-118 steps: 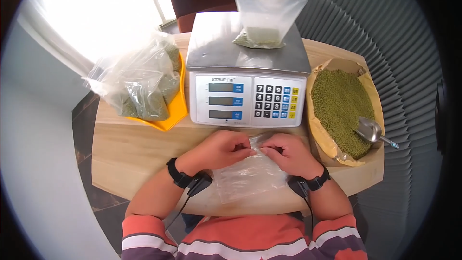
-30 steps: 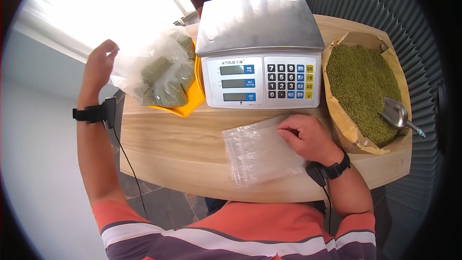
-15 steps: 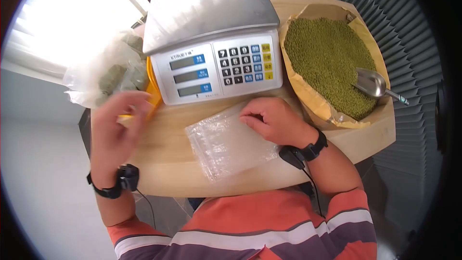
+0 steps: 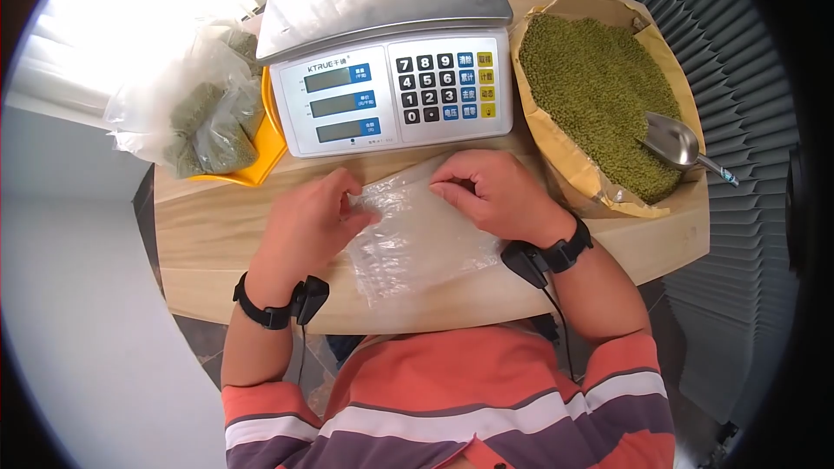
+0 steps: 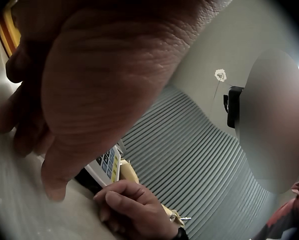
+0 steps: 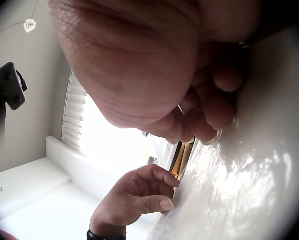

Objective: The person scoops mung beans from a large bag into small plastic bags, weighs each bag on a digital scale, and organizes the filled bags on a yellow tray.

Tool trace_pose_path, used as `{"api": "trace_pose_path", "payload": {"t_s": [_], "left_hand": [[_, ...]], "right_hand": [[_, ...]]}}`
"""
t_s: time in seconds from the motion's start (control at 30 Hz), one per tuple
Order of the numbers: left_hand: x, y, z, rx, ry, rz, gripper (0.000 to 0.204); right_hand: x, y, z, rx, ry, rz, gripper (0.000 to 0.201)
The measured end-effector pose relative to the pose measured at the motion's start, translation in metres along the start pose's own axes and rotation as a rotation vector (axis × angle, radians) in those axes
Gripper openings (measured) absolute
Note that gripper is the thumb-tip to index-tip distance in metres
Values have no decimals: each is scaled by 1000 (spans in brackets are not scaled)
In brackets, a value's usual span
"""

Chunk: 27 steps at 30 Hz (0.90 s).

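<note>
A flat clear plastic bag (image 4: 417, 239) lies on the table in front of the person, wrinkled and shiny along its left side. My right hand (image 4: 499, 195) is at its upper right part, thumb and forefinger pinched together on the plastic. The right wrist view shows the curled fingertips (image 6: 209, 137) right at the glossy film. At the bag's left edge is my left hand (image 4: 317, 221), its thumb and fingers apart. In the left wrist view its thumb (image 5: 54, 180) points down close over the plastic.
A KTRUE scale (image 4: 391, 95) stands behind the bag. To its left, a yellow tray (image 4: 271, 152) bears filled clear bags (image 4: 204, 113). An open paper sack (image 4: 565, 152) of green beans (image 4: 599, 104) stands right, with a metal scoop (image 4: 673, 141) in it.
The filled bag has left the scale's plate. My left hand has come from beside the yellow tray to the flat bag's left edge. My right hand stays at the bag; the head view has shifted.
</note>
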State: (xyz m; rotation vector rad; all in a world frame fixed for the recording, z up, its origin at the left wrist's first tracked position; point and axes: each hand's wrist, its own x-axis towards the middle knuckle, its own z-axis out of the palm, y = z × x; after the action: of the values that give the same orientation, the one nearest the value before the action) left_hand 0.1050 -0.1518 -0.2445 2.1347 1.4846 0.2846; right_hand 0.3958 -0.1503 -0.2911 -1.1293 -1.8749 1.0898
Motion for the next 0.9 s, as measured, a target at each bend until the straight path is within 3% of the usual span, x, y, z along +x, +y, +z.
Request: {"api": "trace_pose_path", "payload": {"t_s": [0.3,0.37,0.43,0.5,0.6,0.67,0.7,0.73,0.83,0.9], "left_hand": [[4,6,-3,-36,-99,-38,22],[-1,9,-10,-220,-193,-78,18],[-8,13,-24,-375,-246,-78,18],[-20,14,-38,-530,-291,-64,18],[-41,22,-39,-1196,4,111,17],[-48,44,-48,-1231,259,110,26],[-52,34,-49,-1268,330,176,28],[-44,58,-50,-1311,379,294,29],[-35,60,-51,-1277,414,423,23],[-19,69,-42,-1201,505,550,15]], "right_hand": [[-2,0,0,24,4,21,14],[-5,-3,-2,37,0,23,14],[-6,-14,-6,223,-19,179,14],[-9,-19,-5,341,-13,177,15],[-14,-23,-13,503,30,157,15],[-14,-18,-11,547,68,122,16],[-12,-12,-6,599,72,91,17],[-12,-11,-5,655,71,51,19],[-15,-23,-12,718,60,57,32],[-17,-25,-19,762,81,-44,44]]}}
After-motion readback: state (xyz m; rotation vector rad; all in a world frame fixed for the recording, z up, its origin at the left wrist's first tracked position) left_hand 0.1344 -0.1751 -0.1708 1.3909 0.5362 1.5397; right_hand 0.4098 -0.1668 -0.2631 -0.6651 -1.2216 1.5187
